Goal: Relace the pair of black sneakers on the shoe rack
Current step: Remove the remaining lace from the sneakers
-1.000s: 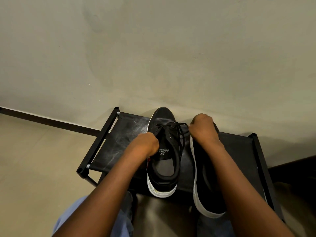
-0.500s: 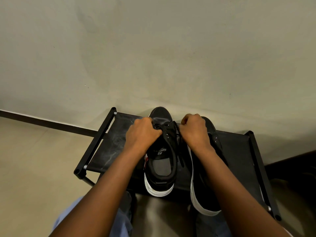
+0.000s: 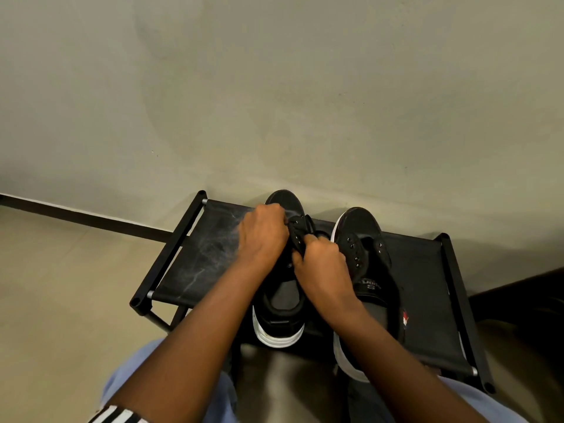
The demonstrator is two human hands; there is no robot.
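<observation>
Vs 0.5 s ago, R hand (image 3: 320,264) has come off the right sneaker (image 3: 370,239) and sits nearer, over the tongue of the left sneaker (image 3: 282,303); L hand (image 3: 264,236) stays by its far-left eyelets. Both hands' fingers are curled tight, pinching the black lace (image 3: 300,236) btwn them. Both sneakers lie side by side mid shoe rack (image 3: 207,254), toes pointing far.

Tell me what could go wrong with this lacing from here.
The left hand and right hand grip the lace of the left sneaker, whose heel overhangs the front edge of the shoe rack; a hard tug might pull it off. The right sneaker, eyelets bare, overhangs too, under the right forearm; a nudge could drop it.
</observation>
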